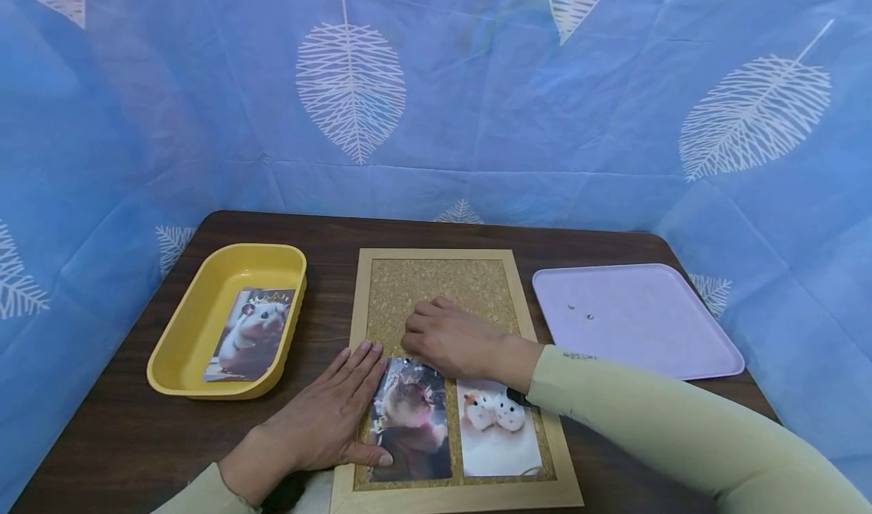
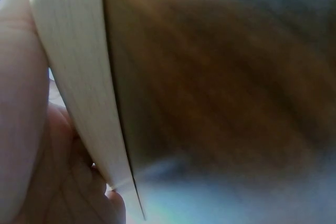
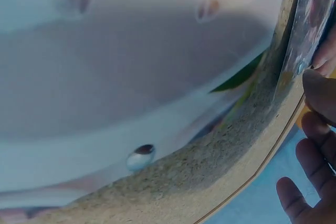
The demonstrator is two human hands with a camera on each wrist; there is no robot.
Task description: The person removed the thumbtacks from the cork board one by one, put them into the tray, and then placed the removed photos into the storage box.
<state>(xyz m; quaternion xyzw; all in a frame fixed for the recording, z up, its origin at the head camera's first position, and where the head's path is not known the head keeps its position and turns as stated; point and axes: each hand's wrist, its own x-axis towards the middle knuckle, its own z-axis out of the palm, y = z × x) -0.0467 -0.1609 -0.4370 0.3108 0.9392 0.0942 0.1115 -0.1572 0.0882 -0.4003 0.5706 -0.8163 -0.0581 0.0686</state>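
Note:
A wood-framed cork board (image 1: 443, 287) lies on the table. My left hand (image 1: 334, 404) rests spread over its left frame edge, fingertips and thumb at the border of a dark photo (image 1: 412, 431) of a small animal. The left wrist view shows the pale frame (image 2: 79, 66) beside that hand. My right hand (image 1: 453, 340) is bent over the photo's top edge. In the right wrist view, its thumb and forefinger pinch at a small silver thumbtack (image 3: 301, 67) there, the other fingers loosely curled. Beside it lies a white hamster photo (image 1: 500, 438), with another round tack (image 3: 140, 157) near its edge.
At the left stands a yellow basin (image 1: 166, 347) with a crowned-hamster photo (image 1: 252, 336) inside. A lilac tray (image 1: 647, 309) at the right carries two small tacks (image 1: 590, 317). Blue leaf-patterned cloth (image 1: 477, 120) hangs behind the dark wooden table (image 1: 116, 438).

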